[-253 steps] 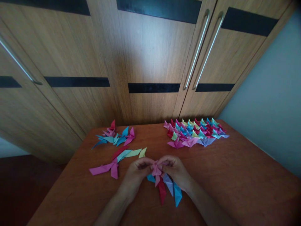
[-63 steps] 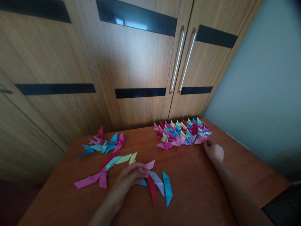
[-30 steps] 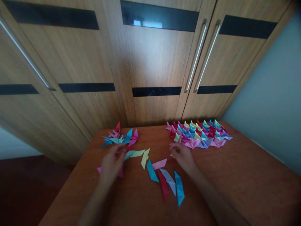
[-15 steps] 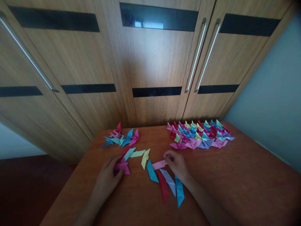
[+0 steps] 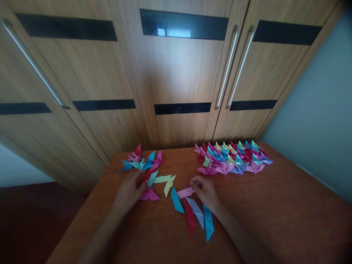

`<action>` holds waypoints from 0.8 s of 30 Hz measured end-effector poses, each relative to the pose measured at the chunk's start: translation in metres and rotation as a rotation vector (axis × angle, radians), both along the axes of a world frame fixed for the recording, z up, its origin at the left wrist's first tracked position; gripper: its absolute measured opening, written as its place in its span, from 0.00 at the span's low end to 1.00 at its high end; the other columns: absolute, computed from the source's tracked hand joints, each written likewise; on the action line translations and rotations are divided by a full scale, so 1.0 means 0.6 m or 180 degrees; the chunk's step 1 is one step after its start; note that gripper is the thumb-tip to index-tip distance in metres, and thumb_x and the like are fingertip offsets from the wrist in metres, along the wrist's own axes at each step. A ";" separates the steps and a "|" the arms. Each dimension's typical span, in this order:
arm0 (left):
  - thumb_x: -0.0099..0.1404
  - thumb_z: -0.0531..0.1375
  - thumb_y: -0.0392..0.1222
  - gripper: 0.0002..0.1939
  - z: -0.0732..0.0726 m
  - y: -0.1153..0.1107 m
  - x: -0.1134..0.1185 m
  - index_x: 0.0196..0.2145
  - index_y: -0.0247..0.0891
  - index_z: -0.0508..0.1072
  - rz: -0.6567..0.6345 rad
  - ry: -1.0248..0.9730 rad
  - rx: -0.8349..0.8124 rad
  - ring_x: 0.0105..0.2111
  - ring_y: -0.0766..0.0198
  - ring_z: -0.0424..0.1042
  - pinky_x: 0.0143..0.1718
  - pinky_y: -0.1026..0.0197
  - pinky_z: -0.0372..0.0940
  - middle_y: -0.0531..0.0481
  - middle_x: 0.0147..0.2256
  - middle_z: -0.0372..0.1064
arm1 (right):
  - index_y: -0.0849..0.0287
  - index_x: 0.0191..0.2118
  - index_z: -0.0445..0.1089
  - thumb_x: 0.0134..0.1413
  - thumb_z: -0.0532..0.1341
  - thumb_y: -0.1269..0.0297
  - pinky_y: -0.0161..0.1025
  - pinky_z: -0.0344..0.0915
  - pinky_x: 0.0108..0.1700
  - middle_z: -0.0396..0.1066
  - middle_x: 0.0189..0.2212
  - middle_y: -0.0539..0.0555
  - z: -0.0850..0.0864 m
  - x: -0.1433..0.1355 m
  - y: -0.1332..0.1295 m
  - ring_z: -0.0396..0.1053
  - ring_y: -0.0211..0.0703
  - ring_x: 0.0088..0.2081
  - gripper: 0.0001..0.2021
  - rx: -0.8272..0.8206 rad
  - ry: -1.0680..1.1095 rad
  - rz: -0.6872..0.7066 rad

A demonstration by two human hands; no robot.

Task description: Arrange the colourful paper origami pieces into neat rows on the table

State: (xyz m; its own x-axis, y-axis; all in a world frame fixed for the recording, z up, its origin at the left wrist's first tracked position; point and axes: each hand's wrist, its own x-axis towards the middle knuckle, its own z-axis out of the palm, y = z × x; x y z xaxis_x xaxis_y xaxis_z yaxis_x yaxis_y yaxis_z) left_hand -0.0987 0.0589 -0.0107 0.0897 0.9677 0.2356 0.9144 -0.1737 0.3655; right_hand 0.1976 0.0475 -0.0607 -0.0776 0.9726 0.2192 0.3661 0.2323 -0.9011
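My left hand is over the left part of the paper pieces, its fingers bent and apart, beside a magenta folded paper and partly covering a red one. Whether it grips any paper is hidden. My right hand has its fingers curled together at the right end of a pink strip; what the fingertips hold is too small to tell. Between the hands lie a teal piece, a pale green one, a yellow one and a blue one.
Red, lilac and blue strips lie near my right wrist. Several folded paper cranes stand at the back left, and rows of many more at the back right. Wooden cabinet doors rise behind the table.
My left hand has moved up and slightly to the right. The magenta paper has shifted right and shows more. My right hand has hardly moved; the view has shifted slightly.
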 end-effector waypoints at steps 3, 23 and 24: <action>0.63 0.52 0.44 0.16 0.015 0.022 0.026 0.47 0.40 0.69 -0.0101 0.0366 0.0238 0.48 0.55 0.69 0.50 0.55 0.63 0.45 0.47 0.70 | 0.58 0.29 0.70 0.55 0.55 0.64 0.33 0.60 0.28 0.69 0.22 0.49 0.000 0.000 0.000 0.66 0.39 0.25 0.09 -0.0002 -0.0003 0.0016; 0.64 0.51 0.33 0.12 0.036 0.096 0.095 0.35 0.38 0.75 -0.0273 0.1058 0.0727 0.45 0.50 0.64 0.43 0.51 0.62 0.41 0.40 0.66 | 0.59 0.29 0.70 0.55 0.56 0.64 0.33 0.59 0.28 0.69 0.22 0.49 0.007 0.002 0.001 0.66 0.38 0.25 0.09 0.0010 -0.0104 0.0022; 0.64 0.51 0.33 0.12 0.042 0.093 0.098 0.36 0.38 0.74 -0.0328 0.1028 0.0776 0.45 0.50 0.63 0.44 0.51 0.62 0.41 0.41 0.66 | 0.59 0.28 0.70 0.55 0.56 0.63 0.33 0.60 0.28 0.69 0.21 0.49 0.008 0.002 0.001 0.66 0.38 0.25 0.09 0.0006 -0.0087 0.0032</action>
State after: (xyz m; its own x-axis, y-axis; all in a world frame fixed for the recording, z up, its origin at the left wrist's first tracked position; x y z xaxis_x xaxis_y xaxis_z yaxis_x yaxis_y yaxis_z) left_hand -0.0400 0.1148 0.0143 0.2899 0.8692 0.4006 0.9487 -0.3162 -0.0005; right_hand 0.1989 0.0479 -0.0562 -0.0932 0.9714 0.2186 0.3883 0.2376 -0.8904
